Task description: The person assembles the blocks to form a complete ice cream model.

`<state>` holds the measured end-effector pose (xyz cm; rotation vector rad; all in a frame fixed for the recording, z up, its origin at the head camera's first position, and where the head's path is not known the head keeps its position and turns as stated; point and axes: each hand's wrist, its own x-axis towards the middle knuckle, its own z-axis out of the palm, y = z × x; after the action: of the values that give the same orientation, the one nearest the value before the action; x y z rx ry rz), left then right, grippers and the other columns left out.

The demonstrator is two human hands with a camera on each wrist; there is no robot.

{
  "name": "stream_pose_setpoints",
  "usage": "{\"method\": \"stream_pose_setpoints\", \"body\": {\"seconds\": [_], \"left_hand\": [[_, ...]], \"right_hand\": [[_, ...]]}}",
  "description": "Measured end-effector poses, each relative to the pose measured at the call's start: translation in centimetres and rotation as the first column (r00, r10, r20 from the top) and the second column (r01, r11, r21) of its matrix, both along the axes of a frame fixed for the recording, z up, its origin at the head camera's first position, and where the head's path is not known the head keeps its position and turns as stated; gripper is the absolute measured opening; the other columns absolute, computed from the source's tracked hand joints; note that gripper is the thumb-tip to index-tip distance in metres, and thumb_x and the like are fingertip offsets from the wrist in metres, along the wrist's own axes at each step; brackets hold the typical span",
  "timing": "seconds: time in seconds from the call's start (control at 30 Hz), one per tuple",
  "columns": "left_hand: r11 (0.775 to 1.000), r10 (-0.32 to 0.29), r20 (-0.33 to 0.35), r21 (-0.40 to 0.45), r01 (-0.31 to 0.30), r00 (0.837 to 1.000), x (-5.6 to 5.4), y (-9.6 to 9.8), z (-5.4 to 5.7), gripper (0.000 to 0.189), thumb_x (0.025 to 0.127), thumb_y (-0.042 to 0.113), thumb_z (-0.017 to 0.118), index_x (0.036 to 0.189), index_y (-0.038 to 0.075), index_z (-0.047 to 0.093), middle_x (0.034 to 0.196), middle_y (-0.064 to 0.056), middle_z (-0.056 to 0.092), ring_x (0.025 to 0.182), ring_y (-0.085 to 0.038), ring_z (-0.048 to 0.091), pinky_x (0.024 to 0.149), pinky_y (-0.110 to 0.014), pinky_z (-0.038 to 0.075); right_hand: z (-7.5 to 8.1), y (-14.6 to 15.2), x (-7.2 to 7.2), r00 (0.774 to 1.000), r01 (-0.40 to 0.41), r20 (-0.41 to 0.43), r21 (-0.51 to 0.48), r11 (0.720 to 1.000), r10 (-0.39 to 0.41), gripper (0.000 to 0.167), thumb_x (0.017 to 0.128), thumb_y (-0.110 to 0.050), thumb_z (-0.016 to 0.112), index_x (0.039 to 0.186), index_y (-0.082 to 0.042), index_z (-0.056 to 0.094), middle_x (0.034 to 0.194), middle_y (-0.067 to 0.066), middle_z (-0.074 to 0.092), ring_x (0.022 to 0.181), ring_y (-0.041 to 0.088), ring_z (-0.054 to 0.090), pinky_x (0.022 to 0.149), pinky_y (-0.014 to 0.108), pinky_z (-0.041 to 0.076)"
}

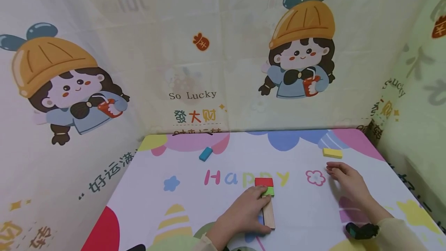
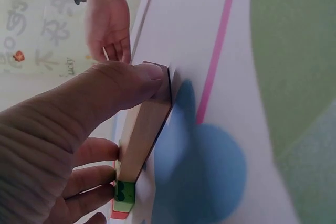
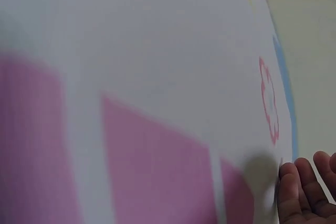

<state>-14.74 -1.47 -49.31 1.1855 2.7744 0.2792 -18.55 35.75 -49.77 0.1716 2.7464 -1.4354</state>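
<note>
My left hand (image 1: pixel 245 212) holds a long plain wooden block (image 1: pixel 269 217) lying on the table. In the left wrist view, the thumb (image 2: pixel 149 74) is on the block's near end and the other fingers lie along its far part. Beyond that end sits a green block (image 1: pixel 270 191), touched by the fingers, with a red block (image 1: pixel 263 181) behind it, all in a row. My right hand (image 1: pixel 350 185) hovers over the right side with loosely bent fingers and nothing in them. Just past its fingertips lies a yellow block (image 1: pixel 332 153).
A blue block (image 1: pixel 205 153) lies at the back left of the printed tabletop (image 1: pixel 296 212). Patterned cloth walls (image 1: pixel 240 69) stand behind and at both sides. A dark wrist strap (image 1: pixel 362 231) sits on the right wrist.
</note>
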Motion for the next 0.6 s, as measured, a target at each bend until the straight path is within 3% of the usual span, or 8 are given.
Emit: {"method": "stream_pose_setpoints", "body": {"seconds": [0.1, 0.2, 0.33, 0.5, 0.6], "left_hand": [[1.000, 0.003, 0.011, -0.005, -0.003, 1.000, 0.0, 0.1, 0.0, 0.086, 0.079, 0.064, 0.079, 0.150, 0.022, 0.055, 0.159, 0.002, 0.044, 0.146, -0.016, 0.041, 0.120, -0.031, 0.038], [1.000, 0.013, 0.039, -0.007, -0.013, 0.999, -0.1, 0.1, 0.1, 0.086, 0.079, 0.064, 0.080, 0.150, 0.023, 0.055, 0.160, 0.003, 0.043, 0.149, -0.017, 0.038, 0.120, -0.032, 0.039], [1.000, 0.019, 0.058, -0.007, -0.018, 0.998, -0.2, 0.1, 0.2, 0.086, 0.079, 0.064, 0.080, 0.151, 0.025, 0.054, 0.161, 0.004, 0.042, 0.151, -0.018, 0.037, 0.119, -0.033, 0.040], [1.000, 0.013, 0.048, -0.008, -0.013, 0.999, -0.2, 0.1, 0.2, 0.085, 0.079, 0.064, 0.080, 0.150, 0.024, 0.055, 0.160, 0.004, 0.043, 0.149, -0.018, 0.039, 0.120, -0.032, 0.039], [1.000, 0.015, 0.053, -0.012, -0.014, 0.998, -0.2, 0.1, 0.3, 0.085, 0.079, 0.064, 0.080, 0.151, 0.024, 0.055, 0.161, 0.004, 0.043, 0.150, -0.017, 0.039, 0.120, -0.032, 0.039]], "right_hand": [[0.1, 1.2, -0.4, 0.999, 0.044, 0.017, 0.040, 0.998, -0.044, 0.053, 0.111, -0.033, 0.037, 0.144, 0.006, 0.050, 0.140, 0.031, 0.059, 0.092, -0.010, 0.059, 0.075, 0.011, 0.047], [-0.1, 2.1, -1.2, 0.992, 0.119, 0.024, 0.088, 0.989, -0.122, 0.053, 0.110, -0.034, 0.037, 0.143, 0.005, 0.051, 0.139, 0.031, 0.058, 0.101, 0.013, 0.064, 0.073, 0.017, 0.047], [-0.7, 3.3, -2.3, 0.971, 0.239, -0.007, 0.129, 0.962, -0.240, 0.048, 0.108, -0.027, 0.041, 0.141, 0.006, 0.052, 0.139, 0.032, 0.055, 0.118, 0.042, 0.056, 0.072, 0.021, 0.043], [-1.1, 4.8, -3.4, 0.960, 0.278, -0.032, 0.162, 0.947, -0.277, 0.049, 0.107, -0.025, 0.045, 0.143, 0.007, 0.049, 0.142, 0.034, 0.051, 0.125, 0.050, 0.052, 0.070, 0.024, 0.043], [-1.2, 5.2, -4.0, 0.971, 0.239, -0.045, 0.190, 0.952, -0.234, 0.052, 0.107, -0.028, 0.045, 0.145, 0.007, 0.048, 0.143, 0.037, 0.049, 0.125, 0.054, 0.052, 0.078, 0.039, 0.052]]}}
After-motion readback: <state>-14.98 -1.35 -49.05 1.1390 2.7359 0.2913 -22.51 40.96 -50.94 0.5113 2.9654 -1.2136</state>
